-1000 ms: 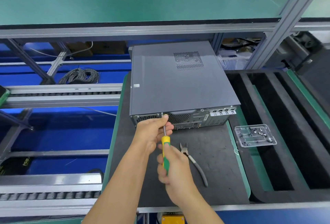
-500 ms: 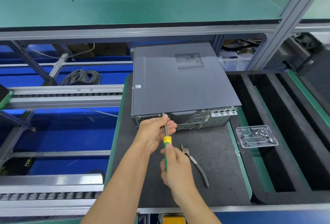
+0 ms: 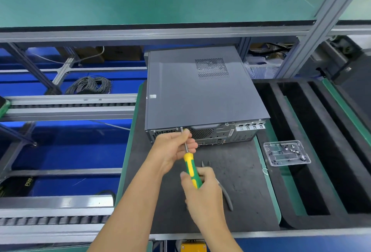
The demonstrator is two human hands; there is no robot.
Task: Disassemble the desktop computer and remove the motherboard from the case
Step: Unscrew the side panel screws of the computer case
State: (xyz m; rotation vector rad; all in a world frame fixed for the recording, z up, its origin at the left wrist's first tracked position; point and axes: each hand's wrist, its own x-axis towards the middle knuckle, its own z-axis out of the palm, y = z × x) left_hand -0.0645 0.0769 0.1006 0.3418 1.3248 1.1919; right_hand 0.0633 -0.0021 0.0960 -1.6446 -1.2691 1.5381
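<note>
Yellow-green screwdriver (image 3: 191,169) gripped by the right hand (image 3: 202,189); left hand (image 3: 173,147) pinches its shaft; tip may slip off the case (image 3: 200,91) screw.

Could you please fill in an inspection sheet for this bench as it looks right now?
Surface: dark mat on a green-edged bench.
Job's things: desktop case lies flat, cover on, rear panel toward the person; screwdriver tip at the panel's top edge.
Clutter: pliers on the mat, partly under the right hand; clear tray of small parts at right.
Hands: left hand pinches the shaft; right hand grips the handle.
Cables: coiled bundle at back left.
Surroundings: green shelf above, roller rails at left, black foam slots at right.
</note>
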